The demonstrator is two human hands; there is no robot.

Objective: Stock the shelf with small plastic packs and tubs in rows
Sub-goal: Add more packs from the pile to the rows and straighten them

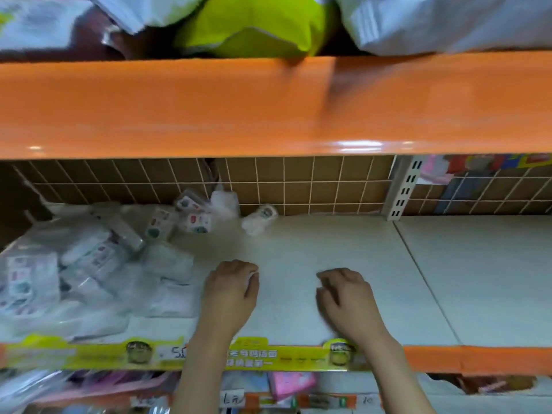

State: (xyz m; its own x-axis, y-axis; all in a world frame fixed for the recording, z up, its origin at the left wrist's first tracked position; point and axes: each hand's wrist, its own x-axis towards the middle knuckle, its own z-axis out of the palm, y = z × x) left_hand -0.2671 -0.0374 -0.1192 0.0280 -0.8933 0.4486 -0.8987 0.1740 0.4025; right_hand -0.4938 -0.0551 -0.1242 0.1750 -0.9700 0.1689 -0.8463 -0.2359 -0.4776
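Observation:
My left hand (231,289) rests on the white shelf (328,249) with its fingers curled, and a small white pack (251,277) shows at its fingertips. My right hand (343,294) lies a little to the right with loosely bent fingers touching the shelf; nothing shows under it. A loose heap of clear plastic packs (74,270) covers the shelf's left part. Small printed tubs (195,222) lie tumbled at the back by the wire grid. One white pack (259,221) lies alone at the back centre.
An orange shelf (239,106) overhangs above and carries green and white bags (254,22). A white upright (401,189) divides the shelf from the bay on the right. A yellow price strip (268,357) runs along the front edge, with pink goods (291,383) on the shelf below.

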